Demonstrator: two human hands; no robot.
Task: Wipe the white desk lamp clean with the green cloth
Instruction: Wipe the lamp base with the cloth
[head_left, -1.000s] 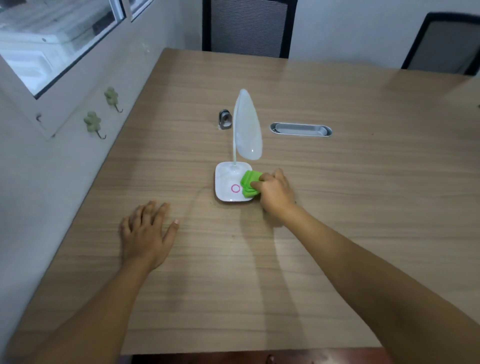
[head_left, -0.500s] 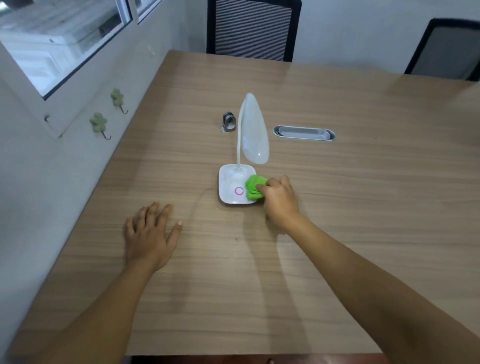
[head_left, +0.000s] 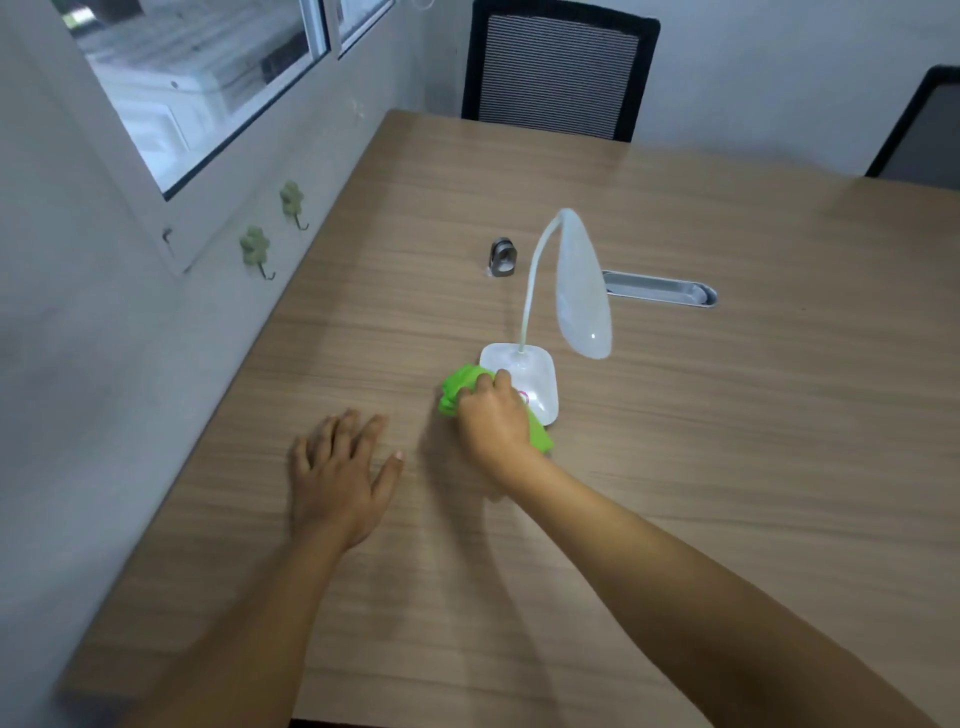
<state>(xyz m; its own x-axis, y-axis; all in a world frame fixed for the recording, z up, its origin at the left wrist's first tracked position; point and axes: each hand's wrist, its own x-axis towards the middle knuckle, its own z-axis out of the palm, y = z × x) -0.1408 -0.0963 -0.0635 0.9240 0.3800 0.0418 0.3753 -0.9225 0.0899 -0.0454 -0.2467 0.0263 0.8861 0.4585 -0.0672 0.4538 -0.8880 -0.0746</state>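
Two bare hands work at a wooden table (head_left: 675, 467), seen from above. At centre, the right hand (head_left: 491, 418) is closed around a bunched green cloth (head_left: 457, 387), pressing it onto the near-left corner of the square base (head_left: 535, 371) of a white desk lamp (head_left: 582, 291). Cloth shows on both sides of the fist, spilling off the base onto the table at its near edge. A small pink ring mark (head_left: 523, 397) on the base peeks out just beside the knuckles.

To the left, the left hand (head_left: 337, 478) lies flat and open on the table, palm down with fingers spread, holding nothing and well apart from the lamp.

From the base, the lamp's thin curved neck rises and arches over to a long oval head that hangs tilted down on the right. Beyond the lamp, a small metal clip-like object (head_left: 503, 257) stands to its far left, and a silver oval cable slot (head_left: 660, 291) is set into the table to its far right. Two black mesh chairs (head_left: 558, 67) stand at the far edge. On the left wall, two green flower-shaped hooks (head_left: 254, 249) sit below a window (head_left: 208, 78).
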